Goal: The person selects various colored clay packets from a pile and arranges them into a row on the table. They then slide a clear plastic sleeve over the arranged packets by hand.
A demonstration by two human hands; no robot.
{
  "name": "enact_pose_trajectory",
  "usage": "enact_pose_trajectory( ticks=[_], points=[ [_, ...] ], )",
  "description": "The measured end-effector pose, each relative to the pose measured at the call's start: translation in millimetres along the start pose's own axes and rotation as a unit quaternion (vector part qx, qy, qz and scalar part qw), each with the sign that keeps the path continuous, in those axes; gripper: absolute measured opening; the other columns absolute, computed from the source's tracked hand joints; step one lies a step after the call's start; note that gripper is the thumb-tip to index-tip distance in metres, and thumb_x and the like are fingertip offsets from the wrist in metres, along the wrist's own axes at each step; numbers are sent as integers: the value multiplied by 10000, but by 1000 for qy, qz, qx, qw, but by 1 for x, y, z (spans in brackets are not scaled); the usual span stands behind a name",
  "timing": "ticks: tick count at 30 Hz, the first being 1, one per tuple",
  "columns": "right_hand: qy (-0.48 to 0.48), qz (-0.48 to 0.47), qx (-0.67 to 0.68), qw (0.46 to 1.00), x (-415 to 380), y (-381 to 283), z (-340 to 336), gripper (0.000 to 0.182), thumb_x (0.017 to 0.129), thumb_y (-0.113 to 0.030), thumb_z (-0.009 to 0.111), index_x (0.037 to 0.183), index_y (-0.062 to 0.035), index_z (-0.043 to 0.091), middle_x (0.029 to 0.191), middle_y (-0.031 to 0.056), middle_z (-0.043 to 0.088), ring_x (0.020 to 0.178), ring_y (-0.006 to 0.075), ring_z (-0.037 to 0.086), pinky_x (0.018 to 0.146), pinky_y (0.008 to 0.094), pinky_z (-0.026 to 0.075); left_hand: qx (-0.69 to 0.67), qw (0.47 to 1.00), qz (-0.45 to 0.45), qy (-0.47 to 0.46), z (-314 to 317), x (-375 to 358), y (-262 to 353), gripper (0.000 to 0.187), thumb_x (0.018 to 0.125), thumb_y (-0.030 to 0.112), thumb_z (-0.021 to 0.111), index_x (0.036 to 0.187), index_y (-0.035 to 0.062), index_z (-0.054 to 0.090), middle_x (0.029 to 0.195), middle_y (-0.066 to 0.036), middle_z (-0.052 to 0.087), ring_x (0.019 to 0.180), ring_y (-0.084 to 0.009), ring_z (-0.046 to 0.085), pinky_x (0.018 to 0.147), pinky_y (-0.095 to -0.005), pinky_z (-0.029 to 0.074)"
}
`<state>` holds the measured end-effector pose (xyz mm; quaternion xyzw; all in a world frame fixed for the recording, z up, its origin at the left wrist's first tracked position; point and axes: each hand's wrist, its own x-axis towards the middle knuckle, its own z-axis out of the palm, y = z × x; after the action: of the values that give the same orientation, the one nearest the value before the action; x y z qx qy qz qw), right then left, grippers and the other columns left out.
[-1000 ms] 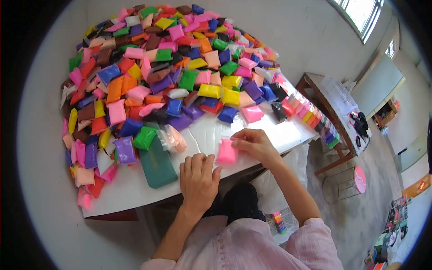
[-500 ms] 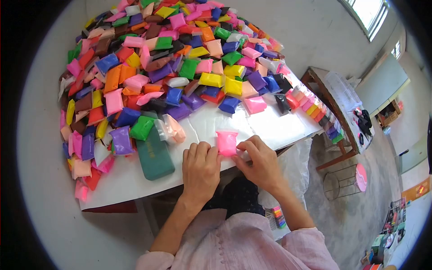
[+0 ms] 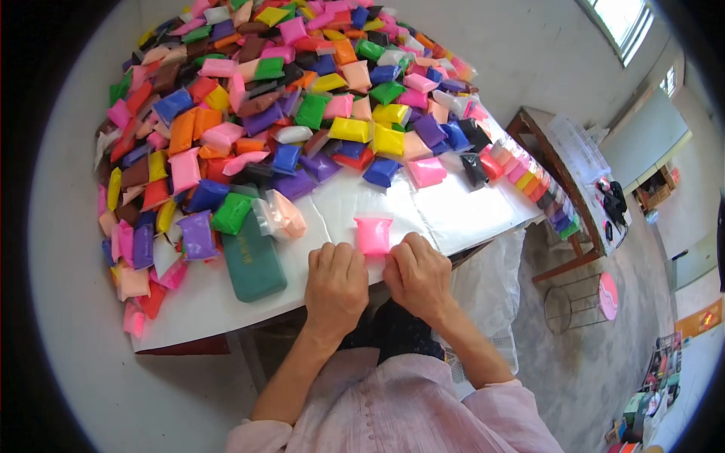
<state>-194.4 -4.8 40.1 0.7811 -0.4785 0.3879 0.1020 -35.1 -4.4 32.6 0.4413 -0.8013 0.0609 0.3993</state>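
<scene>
A small pink packet (image 3: 373, 235) stands out at the front edge of the white table, between my two hands. My left hand (image 3: 337, 283) has its fingers curled at the packet's lower left corner. On the other side my right hand (image 3: 418, 275) is closed at the lower right corner, thumb and fingers pressed together. Both hands appear to pinch the packet's lower edge, which they partly cover. Left of them lie a peach packet in clear wrap (image 3: 285, 215) and a dark green case (image 3: 254, 264).
A large heap of colourful packets (image 3: 310, 113) covers the back and left of the table (image 3: 196, 313). A row of small packets (image 3: 532, 181) lies along its right end. Further right are a wooden table (image 3: 555, 162) and a wire stool with a pink top (image 3: 607, 296).
My right hand has closed up, its fingers now curled in tightly, and has moved slightly left. The pink packet sits slightly further left in view, and the whole view has shifted a little.
</scene>
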Motion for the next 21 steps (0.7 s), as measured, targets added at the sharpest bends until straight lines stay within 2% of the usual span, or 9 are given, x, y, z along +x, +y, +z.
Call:
enact_pose_trajectory(
  ticks=[2,5,6,9,10,13,14,17,21],
  points=[
    [-1,-13,-19,1000,-1,-3,-1,147,754,-75,681,803,-52,544,756,81,507,648,248,573,517,359,441,27,999,12,10,3,-4,-2,142,777,9,651,893,-15,573,879,-131,518,805,-320,504,724,-420,405],
    [-31,74,147,986,-5,-7,-9,154,789,-73,689,799,-36,540,762,111,519,626,251,583,533,327,452,19,991,68,116,1,-2,-6,104,763,39,604,847,-9,567,838,-124,500,721,-270,485,670,-391,409],
    [-64,114,210,969,-6,-5,-17,153,850,-95,690,923,-21,578,838,110,599,614,195,602,558,295,465,6,990,74,116,-2,-4,-7,181,770,16,626,935,-53,596,923,-142,556,732,-271,506,665,-383,416],
    [-91,283,450,842,4,-2,-28,296,894,-131,676,1145,-12,573,976,73,660,669,98,585,579,251,467,-26,984,77,161,-6,-8,-5,216,780,4,662,977,-62,605,973,-150,581,769,-277,529,666,-382,417],
    [-144,310,528,778,11,-1,-33,481,913,-154,669,1335,-5,491,1063,39,662,709,39,535,582,203,445,-32,982,78,168,-6,-10,-3,220,786,4,667,987,-62,606,984,-153,584,777,-279,532,669,-385,418],
    [-222,341,693,595,30,6,-35,539,901,-147,679,1377,-5,470,1066,39,645,714,39,511,587,167,427,-38,981,68,178,-7,-10,-1,236,803,12,679,1017,-59,611,1014,-158,590,795,-285,540,681,-392,422],
    [-229,348,694,587,36,4,-34,544,887,-132,687,1377,-14,484,1086,38,645,685,47,505,580,160,414,-36,982,55,174,-8,-9,-1,242,807,20,681,1028,-55,615,1021,-158,590,797,-286,542,686,-394,425],
    [-244,312,651,648,46,11,-14,496,896,-124,670,1348,-3,508,1092,48,656,690,60,523,580,185,428,1,984,5,176,-24,-5,3,266,816,23,678,1066,-51,623,1049,-163,588,803,-292,547,703,-402,434],
    [-199,132,428,872,84,3,21,607,827,-134,747,1365,-3,497,1145,102,639,782,111,589,664,238,492,10,984,-26,178,-54,-7,1,293,826,6,656,1113,-40,629,1081,-172,586,820,-299,549,727,-405,439]
  ],
)
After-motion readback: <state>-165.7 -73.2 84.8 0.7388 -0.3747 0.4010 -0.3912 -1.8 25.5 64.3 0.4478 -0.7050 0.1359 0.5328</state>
